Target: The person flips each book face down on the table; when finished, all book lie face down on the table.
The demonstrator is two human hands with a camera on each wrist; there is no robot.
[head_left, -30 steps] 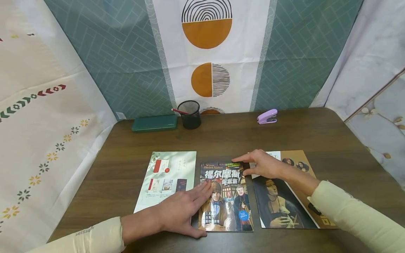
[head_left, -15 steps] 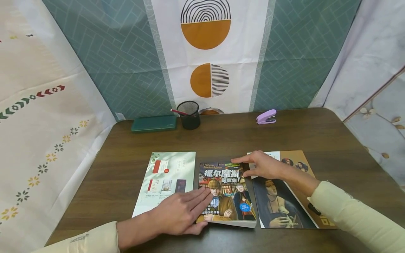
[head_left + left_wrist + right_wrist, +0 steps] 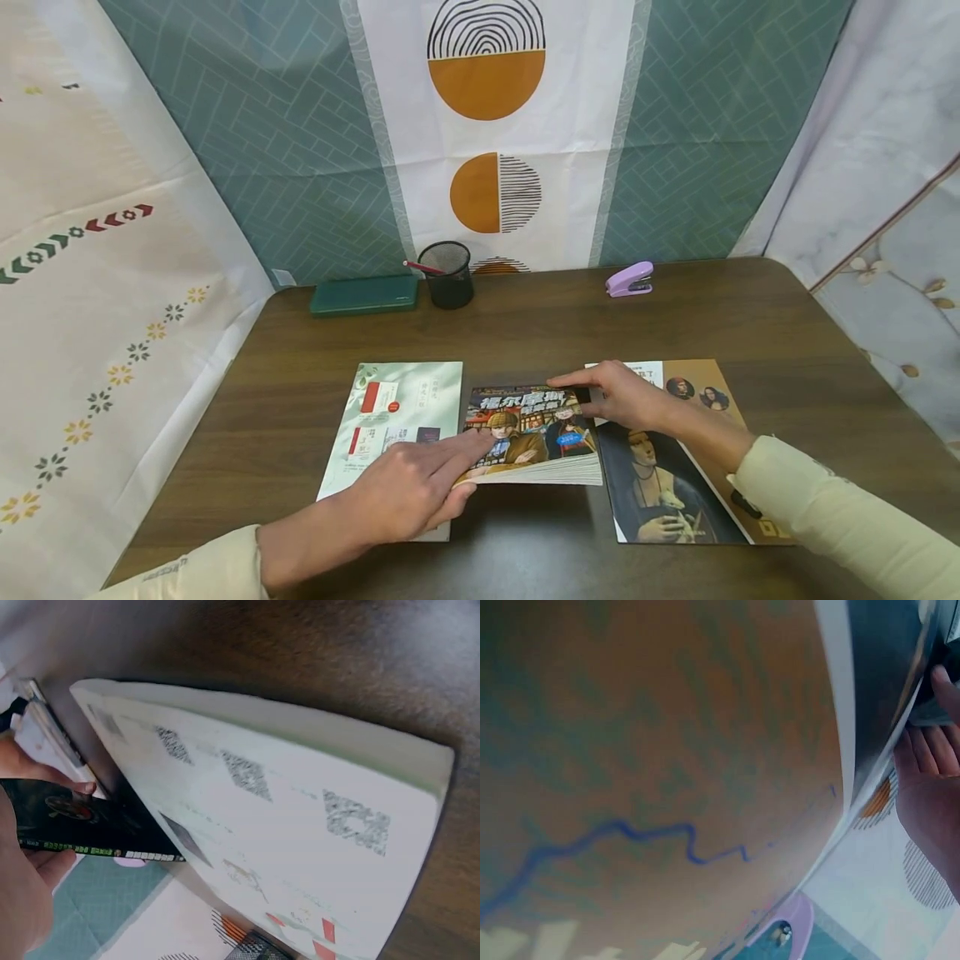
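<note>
In the head view a colourful paperback book (image 3: 525, 429) is tilted, its near edge raised so the page block faces me. My left hand (image 3: 412, 479) grips its near left corner, fingers over the cover and thumb under the edge. At the far right corner my right hand (image 3: 633, 400) holds the book between thumb and fingers. To the left, partly behind my left hand, lies a pale green book (image 3: 427, 387). A brown and black book with a painted portrait (image 3: 652, 492) lies under my right forearm.
Along the back of the wooden table (image 3: 525, 333) stand a dark green case (image 3: 363, 296), a black mesh pen cup (image 3: 450, 287) with a red pencil, and a lilac stapler (image 3: 630, 279). Patterned cloth (image 3: 675, 125) hangs behind the table.
The paperback lay flat a second ago; its near edge has risen since. My left hand has gone up with that edge, its thumb now underneath. The right hand has barely moved.
</note>
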